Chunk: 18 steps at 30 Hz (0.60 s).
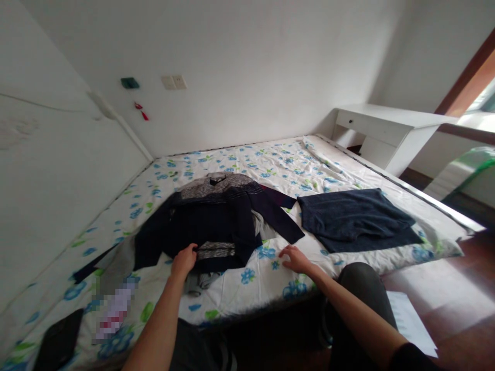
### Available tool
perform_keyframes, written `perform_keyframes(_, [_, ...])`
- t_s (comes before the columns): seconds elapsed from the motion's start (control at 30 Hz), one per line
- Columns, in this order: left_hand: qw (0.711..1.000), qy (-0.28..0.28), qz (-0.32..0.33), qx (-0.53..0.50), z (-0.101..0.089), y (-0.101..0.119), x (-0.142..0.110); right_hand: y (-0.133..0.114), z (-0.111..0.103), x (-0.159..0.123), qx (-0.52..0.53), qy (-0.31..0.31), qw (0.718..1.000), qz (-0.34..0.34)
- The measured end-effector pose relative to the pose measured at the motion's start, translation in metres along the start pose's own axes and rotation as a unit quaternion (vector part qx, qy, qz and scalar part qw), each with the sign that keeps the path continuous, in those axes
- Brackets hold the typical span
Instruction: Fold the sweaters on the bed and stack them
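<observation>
A dark navy sweater (204, 221) with a grey speckled yoke lies spread on the flowered bedsheet (247, 276). Its sleeves reach out to both sides, and its lower part is rumpled, with a grey speckled patch showing near the hem. My left hand (185, 259) pinches the sweater's lower edge, left of that patch. Just above the sheet, my right hand (296, 258) holds nothing, its fingers apart and slightly bent, below the end of the right sleeve. Grey fabric (201, 282) pokes out from under the hem.
A folded dark blue garment (356, 219) lies on the bed to the right. At the near left are a black flat object (60, 340) and a blurred-out item (114, 312). A white desk (386, 126) stands beyond the bed's right edge. White paper (412, 322) is by my knee.
</observation>
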State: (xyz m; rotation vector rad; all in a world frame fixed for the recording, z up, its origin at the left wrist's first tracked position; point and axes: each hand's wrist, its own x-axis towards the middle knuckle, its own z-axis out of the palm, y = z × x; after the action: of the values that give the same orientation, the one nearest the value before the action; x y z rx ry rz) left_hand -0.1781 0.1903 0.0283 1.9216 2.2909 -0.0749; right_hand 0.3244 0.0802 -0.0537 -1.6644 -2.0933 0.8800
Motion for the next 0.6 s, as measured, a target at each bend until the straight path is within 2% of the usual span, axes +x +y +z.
perform_keyframes(0.07, [1.0,0.014,-0.022,-0.008,0.0,-0.001,-0.007,0.003,-0.005,0.003,0.018,-0.002,1.0,0.008])
perform_keyframes(0.13, [0.997,0.056,-0.05,-0.024,-0.001,0.001,-0.014,0.006,-0.007,0.004,0.03,0.004,0.999,0.017])
perform_keyframes(0.23, [0.986,0.104,-0.086,-0.095,-0.01,0.0,-0.021,0.007,-0.005,0.002,0.039,0.013,0.999,0.014])
perform_keyframes(0.3, [0.971,0.13,-0.103,-0.169,-0.02,-0.003,-0.023,0.008,-0.003,0.001,0.043,0.017,0.999,0.009])
perform_keyframes(0.4, [0.934,0.175,-0.105,-0.292,-0.037,-0.002,-0.029,0.009,-0.002,0.001,0.066,0.02,0.997,0.02])
perform_keyframes(0.47, [0.919,0.16,-0.06,-0.355,-0.042,0.008,-0.042,0.008,-0.002,0.004,0.099,0.023,0.994,0.039])
perform_keyframes(0.5, [0.917,0.131,-0.026,-0.375,-0.041,0.016,-0.052,0.006,-0.002,0.006,0.121,0.024,0.991,0.049])
perform_keyframes(0.6, [0.914,-0.009,0.078,-0.397,-0.022,0.056,-0.104,-0.002,0.0,0.011,0.228,0.022,0.97,0.084])
